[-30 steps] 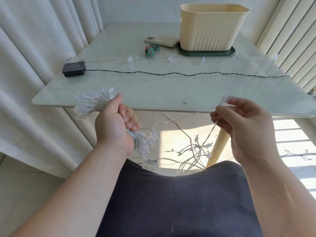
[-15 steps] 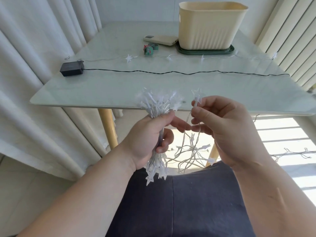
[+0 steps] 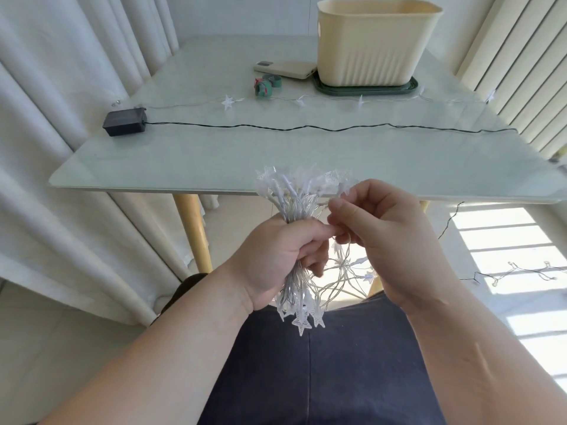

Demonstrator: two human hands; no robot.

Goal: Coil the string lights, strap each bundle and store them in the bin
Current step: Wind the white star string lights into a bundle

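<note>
Just before the table's (image 3: 214, 167) near edge, the left hand (image 3: 276, 256) grips the bundle (image 3: 294, 194), fingers curled round its middle. The right hand (image 3: 389, 237) pinches a strand at the bundle's top. On the table a black wire (image 3: 306, 128) leaves a box (image 3: 125, 121) near the left edge. Beyond lie straps (image 3: 264, 85), then the bin (image 3: 374, 44) at the far edge.

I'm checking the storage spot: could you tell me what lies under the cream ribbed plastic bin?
A dark green flat plastic lid or tray, its rim showing around the base of the cream ribbed plastic bin. Its middle is covered by the bin, so unseen.
</note>
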